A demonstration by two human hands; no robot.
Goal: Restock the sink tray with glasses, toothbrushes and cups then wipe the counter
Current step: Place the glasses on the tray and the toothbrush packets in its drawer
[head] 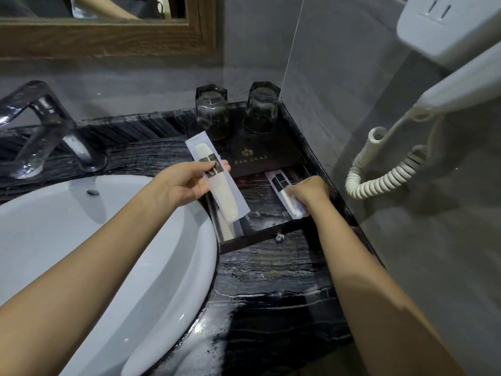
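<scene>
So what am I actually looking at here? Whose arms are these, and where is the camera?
There is no machine here. A person wears a camera on the head, so the single picture looks down along their own two bare arms at a bathroom counter. The left hand holds a packaged toothbrush above the dark tray. The right hand presses a smaller white packet into the tray's lower compartment. Two glasses stand upside down at the tray's back. Another packaged toothbrush lies in the tray. To the left are the white sink and tap; a wall hairdryer hangs to the right.
</scene>
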